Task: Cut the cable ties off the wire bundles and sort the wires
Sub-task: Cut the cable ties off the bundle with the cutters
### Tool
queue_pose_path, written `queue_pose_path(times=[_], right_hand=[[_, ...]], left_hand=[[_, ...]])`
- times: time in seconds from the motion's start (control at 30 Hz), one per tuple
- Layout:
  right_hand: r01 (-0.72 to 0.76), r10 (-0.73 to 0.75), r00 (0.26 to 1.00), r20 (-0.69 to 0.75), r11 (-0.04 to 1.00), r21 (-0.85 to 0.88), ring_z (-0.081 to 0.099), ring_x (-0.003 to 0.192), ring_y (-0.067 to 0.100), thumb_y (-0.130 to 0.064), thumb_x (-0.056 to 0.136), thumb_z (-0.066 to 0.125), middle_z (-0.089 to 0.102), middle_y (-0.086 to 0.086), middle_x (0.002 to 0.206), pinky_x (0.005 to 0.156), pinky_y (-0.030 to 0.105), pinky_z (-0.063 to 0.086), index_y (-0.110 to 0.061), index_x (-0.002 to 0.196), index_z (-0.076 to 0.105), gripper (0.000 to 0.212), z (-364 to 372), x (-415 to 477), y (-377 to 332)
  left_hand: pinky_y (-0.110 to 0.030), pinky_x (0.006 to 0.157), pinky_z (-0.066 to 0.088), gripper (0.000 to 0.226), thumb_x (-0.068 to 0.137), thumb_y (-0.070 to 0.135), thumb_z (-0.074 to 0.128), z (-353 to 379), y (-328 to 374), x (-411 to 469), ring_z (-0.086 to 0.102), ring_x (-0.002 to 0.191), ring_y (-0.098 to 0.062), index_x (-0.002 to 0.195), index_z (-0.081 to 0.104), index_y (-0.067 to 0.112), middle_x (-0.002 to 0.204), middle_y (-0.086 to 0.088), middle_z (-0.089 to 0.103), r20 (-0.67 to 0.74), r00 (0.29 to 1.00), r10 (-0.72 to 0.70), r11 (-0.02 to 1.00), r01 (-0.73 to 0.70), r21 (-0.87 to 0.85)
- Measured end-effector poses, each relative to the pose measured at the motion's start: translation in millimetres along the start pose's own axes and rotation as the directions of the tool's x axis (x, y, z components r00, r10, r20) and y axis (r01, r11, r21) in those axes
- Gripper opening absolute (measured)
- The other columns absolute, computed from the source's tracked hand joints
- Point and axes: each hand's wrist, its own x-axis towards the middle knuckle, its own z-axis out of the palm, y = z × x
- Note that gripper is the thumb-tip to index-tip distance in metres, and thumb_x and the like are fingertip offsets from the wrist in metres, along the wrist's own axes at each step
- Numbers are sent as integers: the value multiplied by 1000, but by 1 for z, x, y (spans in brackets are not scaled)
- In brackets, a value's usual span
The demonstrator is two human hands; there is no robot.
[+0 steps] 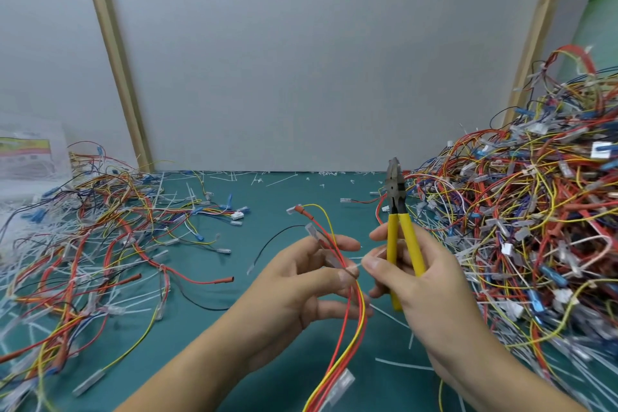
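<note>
Now left hand [301, 281] fingers pinch a red-yellow wire bundle [358, 311]; right hand [431, 288] fingers grip yellow-handled pliers [398, 207].

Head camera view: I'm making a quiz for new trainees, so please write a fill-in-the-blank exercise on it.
The right hand grips metal pliers with ____ handles.
The left hand pinches a thin bundle of red, orange and yellow ____.
The tallest tangled wire pile on the teal mat lies on the person's ____ side.
Missing words: yellow; wires; right.
</note>
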Motion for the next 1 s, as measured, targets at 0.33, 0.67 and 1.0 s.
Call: queue_pose_path(times=[0.33,0.67,1.0], right_hand=[[159,-164,986,-39,983,-96,64,65,12,-3,87,71,68,1,78,61,25,57,-32,90,66,30,-8,1,-9],[116,-110,993,42,974,-195,65,69,17,-46,87,69,70,1,84,71,35,60,-30,92,67,17,-14,5,-12],[42,78,968,239,888,-459,56,59,6,-87,74,39,68,-3,78,66,46,52,-33,96,66,64,-8,-5,-4]], left_hand=[[-25,60,54,43,78,-2,70,-2,0,1,70,74,-28,118,70,13,101,-7,68,-21,996,85,996,-84,28],[-22,66,54,50,85,-9,68,-13,3,6,66,64,-20,125,66,21,80,-4,58,-199,910,365,916,-313,251],[-20,63,53,48,89,-14,60,-20,9,9,67,68,-16,124,56,19,80,0,60,-290,788,544,827,-443,346]])
